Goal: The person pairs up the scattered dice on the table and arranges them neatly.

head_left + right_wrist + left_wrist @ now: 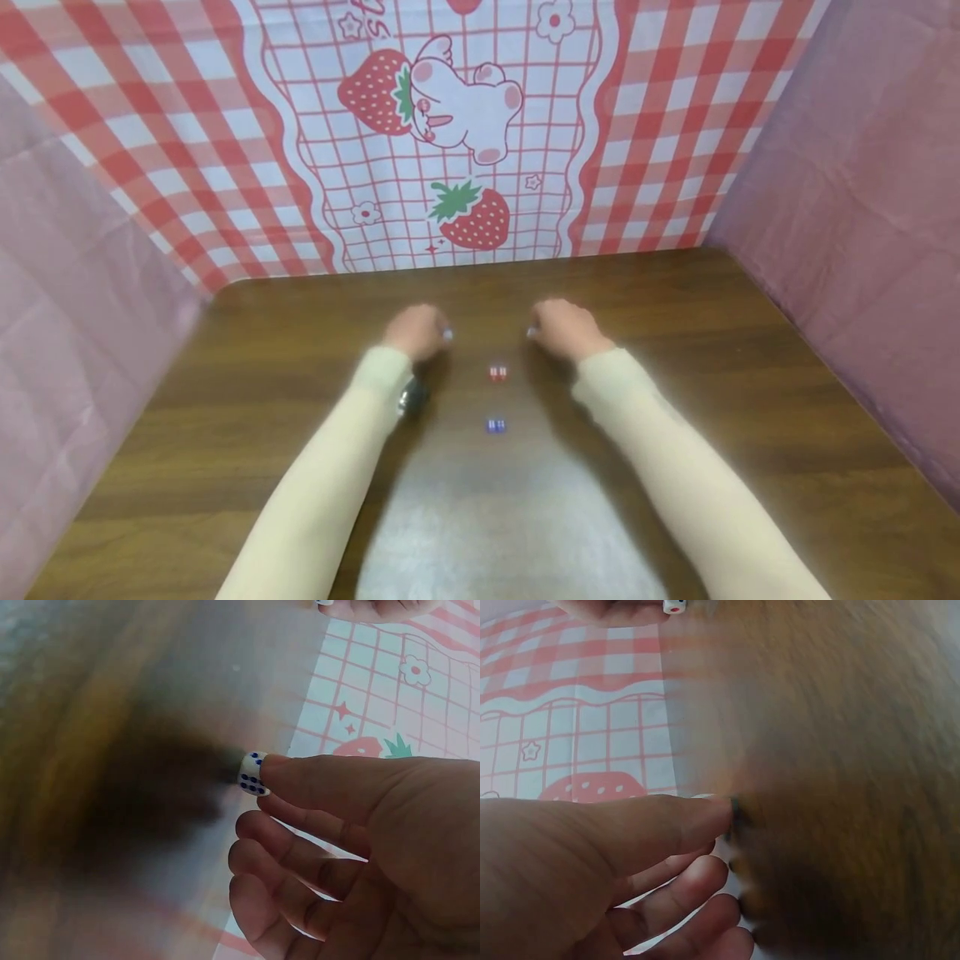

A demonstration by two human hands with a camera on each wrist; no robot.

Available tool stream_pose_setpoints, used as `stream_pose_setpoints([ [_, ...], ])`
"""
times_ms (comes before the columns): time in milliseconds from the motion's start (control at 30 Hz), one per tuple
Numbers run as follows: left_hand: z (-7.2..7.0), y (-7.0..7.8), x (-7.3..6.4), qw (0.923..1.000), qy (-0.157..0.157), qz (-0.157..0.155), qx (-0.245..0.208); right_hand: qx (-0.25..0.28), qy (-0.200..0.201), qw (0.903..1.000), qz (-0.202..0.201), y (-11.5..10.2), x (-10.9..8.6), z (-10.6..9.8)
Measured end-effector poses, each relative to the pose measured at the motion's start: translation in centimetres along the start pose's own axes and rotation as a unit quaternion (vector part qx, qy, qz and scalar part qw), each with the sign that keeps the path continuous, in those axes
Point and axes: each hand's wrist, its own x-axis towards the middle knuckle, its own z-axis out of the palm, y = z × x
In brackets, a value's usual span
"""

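My right hand (570, 329) pinches a small white die with blue pips (253, 772) between thumb and forefinger, its other fingers loosely bent. Opposite it, my left hand (416, 332) pinches another small white die (447, 335) at its fingertips; the thumb hides most of that die in the left wrist view. Both hands are held over the far half of the table, a gap between them. Nearer me, in the middle, lie two small red dice (498, 372) side by side. Closer still sit two small blue dice (497, 426), also side by side.
The brown wooden table (225, 467) runs back to a red-and-white checked cloth (652, 125) with strawberry prints. Pink cloth (847, 208) hangs along the right side, and more on the left. A dark wrist device (412, 397) sits at the left cuff.
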Motion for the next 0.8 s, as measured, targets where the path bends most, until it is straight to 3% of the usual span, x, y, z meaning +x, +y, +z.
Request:
stream_pose_setpoints([
  [433,0.2,-0.7,-0.2,0.9995,0.008,0.008,-0.029,0.011,0.01,0.9998,-0.011,0.5,-0.2,0.4],
  [633,-0.1,-1.3,-0.9,0.9962,0.052,0.011,-0.069,0.029,0.027,0.999,-0.022,0.7,-0.6,0.7],
  [800,-0.7,-0.9,-1.4,0.9911,0.089,0.028,-0.095,0.045,0.058,0.9967,-0.033,0.6,-1.0,0.3],
])
